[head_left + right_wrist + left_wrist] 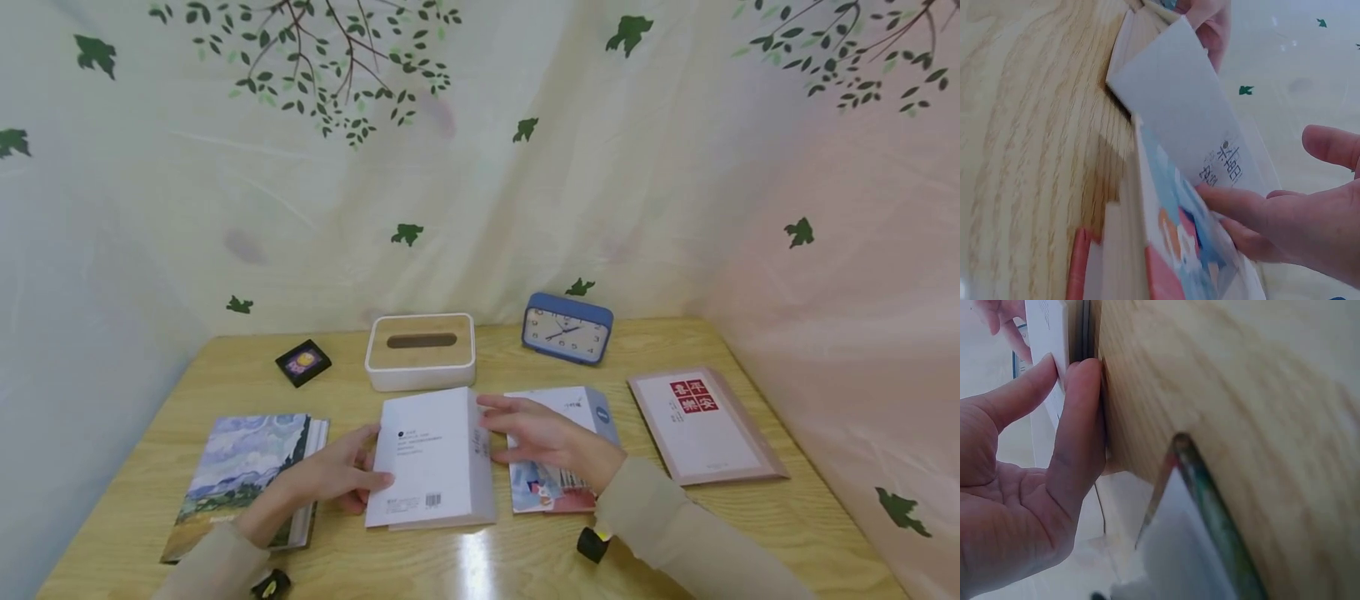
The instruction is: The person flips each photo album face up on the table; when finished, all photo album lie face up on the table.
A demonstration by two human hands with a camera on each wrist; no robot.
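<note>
Two hands (337, 471) (547, 437) flank one white book (423, 462).

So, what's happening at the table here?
A person has both hands around a white book. The left hand pinches its left edge, while the right hand is by its spine, over a book with a picture cover; I can't tell whether those fingers touch the white one. A landscape-covered book lies to the left and a red-stamped one far right. Behind stand a tissue box and a blue clock.
</note>
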